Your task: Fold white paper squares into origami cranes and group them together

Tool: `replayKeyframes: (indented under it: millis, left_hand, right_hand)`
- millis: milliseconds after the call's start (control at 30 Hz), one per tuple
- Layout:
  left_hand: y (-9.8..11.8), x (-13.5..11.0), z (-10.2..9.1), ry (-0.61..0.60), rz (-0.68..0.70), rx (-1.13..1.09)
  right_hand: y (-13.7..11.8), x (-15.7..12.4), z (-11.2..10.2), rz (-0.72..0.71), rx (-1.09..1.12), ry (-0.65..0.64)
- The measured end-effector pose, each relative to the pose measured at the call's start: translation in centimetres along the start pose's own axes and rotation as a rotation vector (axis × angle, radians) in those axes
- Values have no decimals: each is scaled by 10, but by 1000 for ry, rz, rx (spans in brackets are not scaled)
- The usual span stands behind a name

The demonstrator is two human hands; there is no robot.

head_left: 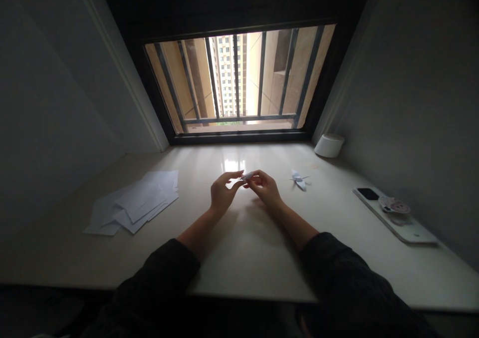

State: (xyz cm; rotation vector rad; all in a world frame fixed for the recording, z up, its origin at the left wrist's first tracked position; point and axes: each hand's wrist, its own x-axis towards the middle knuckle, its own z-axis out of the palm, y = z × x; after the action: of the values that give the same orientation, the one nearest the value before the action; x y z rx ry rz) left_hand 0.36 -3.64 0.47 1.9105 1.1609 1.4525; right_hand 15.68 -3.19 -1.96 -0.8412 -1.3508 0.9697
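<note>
A small folded piece of white paper (247,175) is pinched between the fingertips of my left hand (223,193) and my right hand (265,188), above the pale stone desk (243,263). Its exact shape is partly hidden by my fingers. To the right of my right hand, a white origami crane (299,180) rests on the desk, apart from both hands. Loose white paper sheets (136,201) lie in an overlapping pile to the left of my left hand.
A white phone (392,215) with a round printed grip (394,205) lies at the desk's right side. A white cylindrical object (329,145) stands in the far right corner. A barred window (239,83) lies beyond the desk's far edge, with walls on both sides.
</note>
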Motion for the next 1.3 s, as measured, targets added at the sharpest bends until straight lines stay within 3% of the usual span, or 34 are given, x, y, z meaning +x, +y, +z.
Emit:
replayKeyframes:
  millis: [133, 367, 533, 767, 1067, 1300]
  left_hand:
    - [-3, 1, 1, -5, -7, -60]
    - [-7, 0, 4, -27, -99, -266]
    - [-6, 0, 3, 19, -88, -225]
    - [-3, 1, -2, 68, -50, -82]
    - [5, 2, -3, 91, -68, -55]
    - [-1, 4, -1, 59, -104, -170]
  right_hand:
    - [2, 4, 0, 55, 184, -39]
    - [9, 6, -6, 102, 80, -21]
    - [13, 6, -5, 58, 5, -34]
    - [11, 8, -4, -15, -27, 43]
    - [14, 6, -5, 50, 15, 36]
    - [11, 7, -3, 92, 73, 56]
